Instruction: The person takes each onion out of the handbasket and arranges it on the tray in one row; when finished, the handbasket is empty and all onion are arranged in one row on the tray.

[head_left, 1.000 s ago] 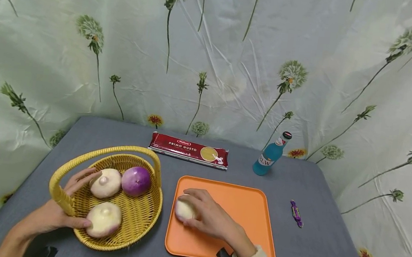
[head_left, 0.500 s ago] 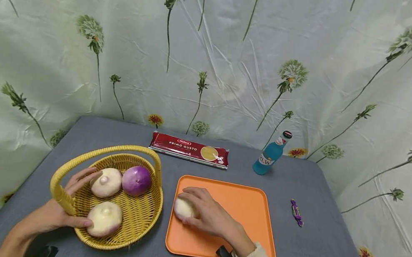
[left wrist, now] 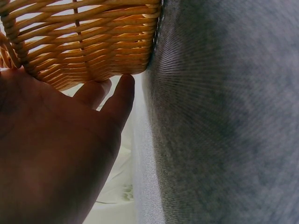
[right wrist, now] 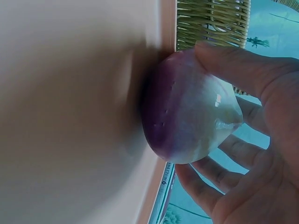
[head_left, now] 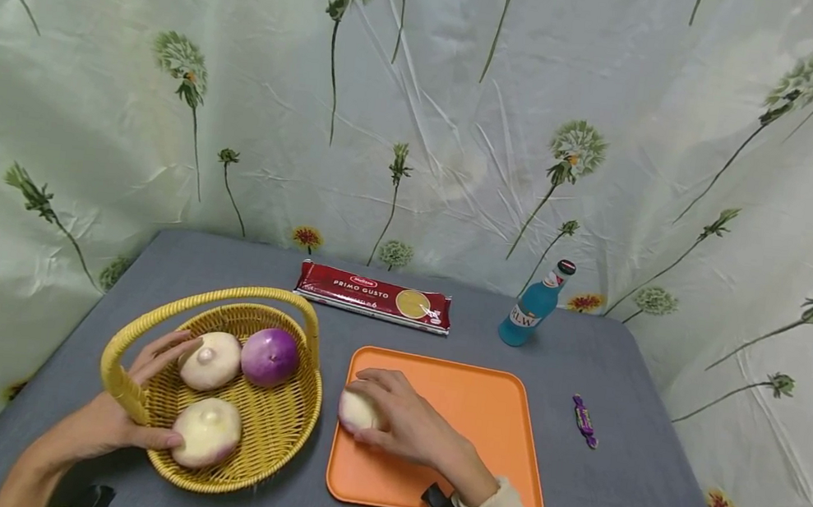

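A yellow wicker basket (head_left: 267, 445) with an arched handle stands at the left and holds three turnips: a whitish one (head_left: 210, 362), a purple-sided one (head_left: 269, 357) and a cream one (head_left: 206, 433) in front. My left hand (head_left: 109, 412) grips the basket's left side by the handle's base, thumb and fingers reaching over the rim. In the left wrist view, fingers lie against the weave (left wrist: 93, 51). My right hand (head_left: 411, 423) holds another turnip (right wrist: 191, 112), white and purple, between thumb and fingers at the left edge of the orange tray (head_left: 479, 410).
Behind the tray lies a red spaghetti packet (head_left: 372, 295). A blue bottle (head_left: 535, 304) stands at the back right. A purple-wrapped candy (head_left: 585, 421) lies right of the tray on the grey tablecloth (head_left: 619, 491). A flowered curtain (head_left: 437, 108) hangs behind the table.
My right hand and its turnip have shifted slightly left, to the tray's left edge. The left hand and the basket have stayed almost still.
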